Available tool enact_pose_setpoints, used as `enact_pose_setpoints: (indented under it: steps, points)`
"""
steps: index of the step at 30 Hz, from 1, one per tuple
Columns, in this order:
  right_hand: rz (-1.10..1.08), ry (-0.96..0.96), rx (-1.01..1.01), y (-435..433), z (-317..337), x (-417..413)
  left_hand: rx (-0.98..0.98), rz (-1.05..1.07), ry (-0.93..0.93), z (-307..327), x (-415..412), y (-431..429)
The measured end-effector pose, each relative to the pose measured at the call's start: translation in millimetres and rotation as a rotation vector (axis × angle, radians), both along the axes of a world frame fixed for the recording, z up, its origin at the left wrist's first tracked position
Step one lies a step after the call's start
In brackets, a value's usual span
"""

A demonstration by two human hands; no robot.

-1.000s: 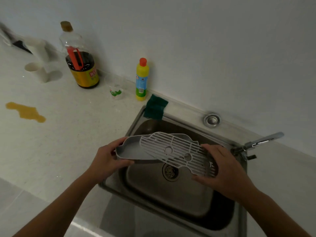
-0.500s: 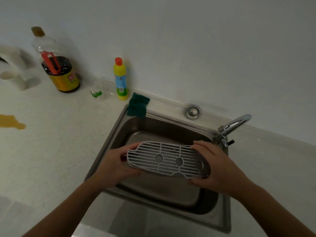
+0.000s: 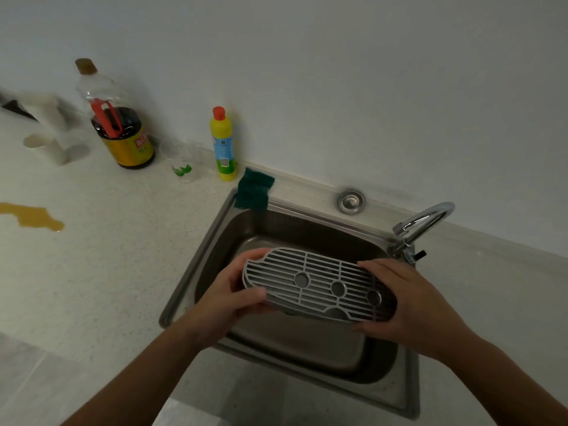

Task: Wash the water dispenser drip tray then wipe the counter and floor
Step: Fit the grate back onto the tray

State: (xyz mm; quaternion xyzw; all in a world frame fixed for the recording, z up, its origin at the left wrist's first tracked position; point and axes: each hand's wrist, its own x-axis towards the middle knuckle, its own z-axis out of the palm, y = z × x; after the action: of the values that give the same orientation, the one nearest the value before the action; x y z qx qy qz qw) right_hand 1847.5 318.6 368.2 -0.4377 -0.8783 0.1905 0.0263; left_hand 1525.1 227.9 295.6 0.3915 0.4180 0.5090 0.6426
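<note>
You've got the drip tray (image 3: 316, 284) held up over the sink (image 3: 199, 256), grate side up and roughly level, well clear of the basin bottom. Your left hand (image 3: 227, 299) pinches the left end: thumb lying across the top of the grate, the other fingers tucked underneath where I can't really see them. Your right hand (image 3: 408, 305) wraps the right end, fingers curled over the far edge and thumb hooked on the near one. So both hands are clamped on the tray.

The faucet (image 3: 424, 222) sits at the far right corner of the sink, spout arching out to the right. A green scouring pad (image 3: 253, 192) drapes over the far left corner of the rim. Just left of it on the counter (image 3: 107, 287) there's a yellow bottle (image 3: 222, 146) with a red cap, then a clear cup (image 3: 183, 164), then a big bottle of dark sauce (image 3: 120, 130). Further left, well apart from the sink, a brownish spill (image 3: 33, 216) sits on the countertop.
</note>
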Motion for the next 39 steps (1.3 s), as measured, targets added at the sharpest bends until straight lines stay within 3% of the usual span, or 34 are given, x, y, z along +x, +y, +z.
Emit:
enact_pose_setpoints:
  steps: [8, 23, 36, 39]
  points:
    - [0.013, -0.100, 0.023, -1, 6, -4, -0.145, 0.234, 0.030, 1, 21, 2]
    - [0.056, -0.150, 0.070, -4, 11, -1, -0.155, 0.114, -0.120, 4, 20, 6]
    - [0.055, -0.188, 0.064, -1, 13, -5, -0.150, 0.133, -0.193, -7, 15, 10]
    - [0.024, -0.125, 0.049, -2, 12, -3, -0.142, 0.152, -0.196, -11, 10, 11]
